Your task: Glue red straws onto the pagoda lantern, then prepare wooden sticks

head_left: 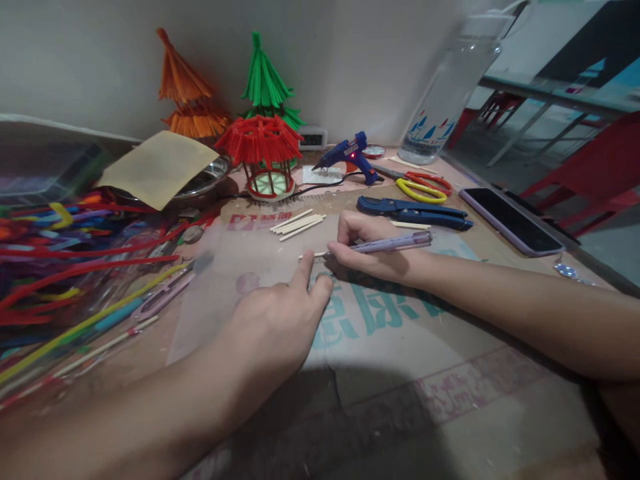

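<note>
My right hand point(373, 250) is closed around a purple pen point(397, 242), its tip down by a short thin wooden stick point(304, 256) on the mat. The index fingertip of my left hand point(283, 313) presses on that stick, with the thumb stretched out apart from it. A small bundle of cut wooden sticks point(300, 225) lies just beyond the fingers. Another stick point(413, 226) shows partly behind my right hand. Under both hands is a translucent sheet point(215, 280) over printed cardboard.
Behind stand red point(265, 140), green point(265, 73) and orange point(183, 80) pipe-cleaner pavilions. A blue glue gun point(345, 155), scissors point(425, 187), blue cutter point(415, 212), phone point(510, 220) and water bottle point(440, 100) lie or stand right. Pipe cleaners point(75, 267) heap up left.
</note>
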{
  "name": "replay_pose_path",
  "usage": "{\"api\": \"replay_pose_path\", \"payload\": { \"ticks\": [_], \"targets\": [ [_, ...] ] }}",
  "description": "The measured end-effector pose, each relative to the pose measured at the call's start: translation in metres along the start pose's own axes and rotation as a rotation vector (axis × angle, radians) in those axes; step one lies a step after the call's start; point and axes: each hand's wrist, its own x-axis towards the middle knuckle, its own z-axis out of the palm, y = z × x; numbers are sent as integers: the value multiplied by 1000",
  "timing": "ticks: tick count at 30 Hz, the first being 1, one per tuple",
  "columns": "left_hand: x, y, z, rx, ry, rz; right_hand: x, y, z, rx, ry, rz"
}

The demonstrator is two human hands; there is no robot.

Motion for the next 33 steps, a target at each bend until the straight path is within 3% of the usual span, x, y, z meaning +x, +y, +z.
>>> {"api": "replay_pose_path", "payload": {
  "ticks": [10, 18, 20, 27, 33],
  "targets": [
    [0, -1, 4, 6, 41, -5, -1, 1, 1, 5, 17, 11],
    [1, 0, -2, 17, -27, -16, 0, 4, -2, 67, 63, 2],
    [1, 1, -3, -10, -36, -19, 2, 7, -8, -14, 73, -53],
    [-2, 3, -4, 8, 24, -5, 3, 29, -21, -352, -143, -300],
    [-5, 3, 2, 50, 110, 21, 13, 34, -7, -468, -57, -302]
  ]
}}
